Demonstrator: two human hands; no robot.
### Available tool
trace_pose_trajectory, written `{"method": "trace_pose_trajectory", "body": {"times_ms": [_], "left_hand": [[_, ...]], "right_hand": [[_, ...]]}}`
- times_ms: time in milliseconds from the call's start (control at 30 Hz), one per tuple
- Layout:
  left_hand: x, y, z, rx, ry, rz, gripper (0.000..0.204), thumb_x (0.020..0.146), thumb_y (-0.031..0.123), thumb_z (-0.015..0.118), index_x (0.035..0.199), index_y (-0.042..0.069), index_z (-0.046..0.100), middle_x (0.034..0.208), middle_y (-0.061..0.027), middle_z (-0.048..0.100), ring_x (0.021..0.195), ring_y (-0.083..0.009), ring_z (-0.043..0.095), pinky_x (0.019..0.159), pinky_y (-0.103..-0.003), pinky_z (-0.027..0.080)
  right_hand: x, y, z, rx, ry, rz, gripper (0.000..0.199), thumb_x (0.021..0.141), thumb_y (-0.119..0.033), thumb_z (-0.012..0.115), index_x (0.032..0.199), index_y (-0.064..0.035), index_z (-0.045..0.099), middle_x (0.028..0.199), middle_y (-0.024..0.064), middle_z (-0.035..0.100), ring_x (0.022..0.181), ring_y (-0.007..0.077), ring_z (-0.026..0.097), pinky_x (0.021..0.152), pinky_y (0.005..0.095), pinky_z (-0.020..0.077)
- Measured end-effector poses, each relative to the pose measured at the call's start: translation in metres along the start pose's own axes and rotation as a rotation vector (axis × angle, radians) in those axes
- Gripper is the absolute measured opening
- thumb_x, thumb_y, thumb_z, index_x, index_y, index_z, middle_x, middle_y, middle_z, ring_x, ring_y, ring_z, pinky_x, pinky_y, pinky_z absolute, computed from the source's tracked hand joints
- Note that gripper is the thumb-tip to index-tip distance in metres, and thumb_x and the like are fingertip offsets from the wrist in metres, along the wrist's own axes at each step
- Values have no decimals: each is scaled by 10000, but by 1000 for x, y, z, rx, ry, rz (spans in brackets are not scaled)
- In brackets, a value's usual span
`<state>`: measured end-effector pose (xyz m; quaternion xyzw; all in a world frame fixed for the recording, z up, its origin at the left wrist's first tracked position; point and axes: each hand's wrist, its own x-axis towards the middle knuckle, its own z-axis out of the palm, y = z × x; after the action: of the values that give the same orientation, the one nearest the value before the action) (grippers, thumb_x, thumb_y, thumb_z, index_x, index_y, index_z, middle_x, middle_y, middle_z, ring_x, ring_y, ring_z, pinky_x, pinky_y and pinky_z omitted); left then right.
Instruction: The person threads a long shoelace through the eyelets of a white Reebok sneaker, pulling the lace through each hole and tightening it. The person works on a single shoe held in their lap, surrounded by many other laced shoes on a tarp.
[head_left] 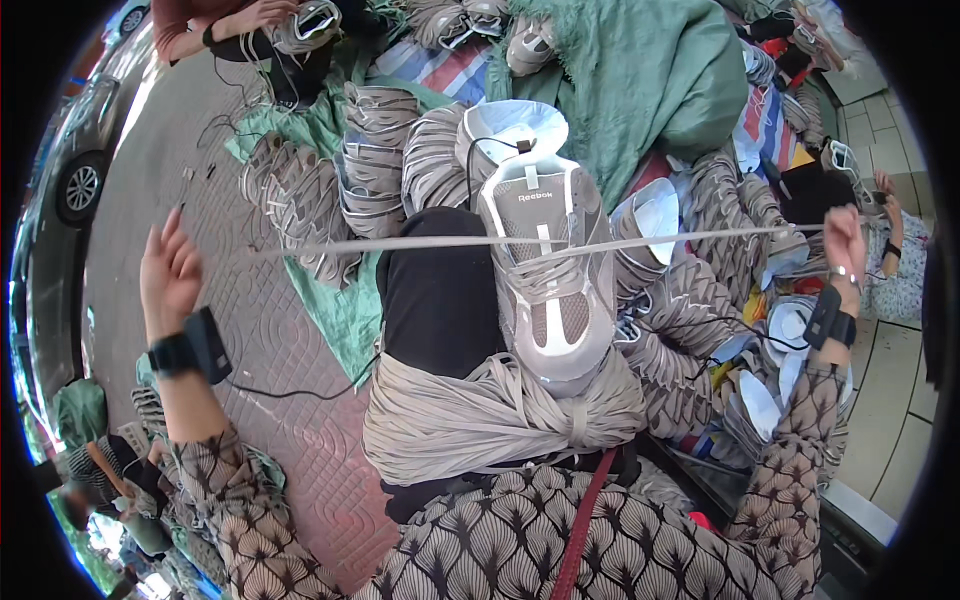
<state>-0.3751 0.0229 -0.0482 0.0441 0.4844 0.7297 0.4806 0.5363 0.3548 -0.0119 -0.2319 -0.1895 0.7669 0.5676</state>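
Note:
A grey shoe (555, 300) with white trim rests on my black-clad knee, its toe toward me. A flat pale shoelace (400, 243) is threaded across its upper, with one length stretched to each side. Far out on the right, my right hand (845, 240) is closed around that side's lace. My left hand (172, 275) is raised on the left, index finger extended and the others loosely curled. The left length of lace ends in a blur a little short of this hand. A thick bundle of pale laces (470, 415) lies across my lap below the shoe.
Stacked grey shoe uppers (375, 150) stand ahead, with more heaps (690, 290) on the right. A green sack (650, 90) covers part of the pile. Another person's hands (270, 15) hold a shoe at the top left. A parked car (75, 190) stands far left.

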Motion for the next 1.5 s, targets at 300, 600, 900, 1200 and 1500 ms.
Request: {"method": "trace_pose_trajectory", "body": {"times_ms": [300, 600, 900, 1200, 1500], "left_hand": [[-64, 23, -216, 127, 649, -44, 338, 1047, 331, 396, 1080, 50, 581, 570, 62, 242, 445, -67, 204, 396, -238, 181], [-75, -163, 129, 884, -267, 17, 143, 981, 185, 533, 962, 69, 614, 753, 67, 448, 612, -24, 385, 544, -180, 322], [-102, -226, 179, 1214, -589, 438, 140, 870, 22, 650, 1005, -8, 628, 859, -92, 662, 782, -155, 648, 711, -277, 513], [-109, -224, 177, 1231, -680, 270, 115, 884, 101, 674, 932, 3, 639, 737, -60, 661, 655, -156, 633, 612, -283, 487], [-105, -217, 171, 952, -627, 0, 135, 991, 70, 505, 1032, -27, 590, 881, -34, 691, 728, -25, 562, 617, -189, 428]], "right_hand": [[-50, 27, -78, -703, 494, 31, 275, 990, -200, 519, 1194, -18, 549, 763, -46, 455, 548, 52, 353, 463, 220, 298], [-44, 316, 176, -1515, -519, 380, 294, 972, -242, 531, 902, -19, 709, 728, -27, 609, 643, 64, 514, 610, 239, 428], [-37, 343, 178, -1521, -529, 494, 266, 959, -201, 562, 885, 5, 713, 696, -37, 586, 666, 38, 494, 619, 218, 408], [-42, 353, 172, -1361, -463, 302, 258, 943, -212, 611, 817, -17, 725, 703, -45, 616, 646, 14, 477, 581, 195, 378], [-40, 354, 172, -1583, -493, 322, 198, 883, -181, 647, 770, -30, 707, 686, 17, 645, 575, 67, 508, 554, 250, 408]]}}
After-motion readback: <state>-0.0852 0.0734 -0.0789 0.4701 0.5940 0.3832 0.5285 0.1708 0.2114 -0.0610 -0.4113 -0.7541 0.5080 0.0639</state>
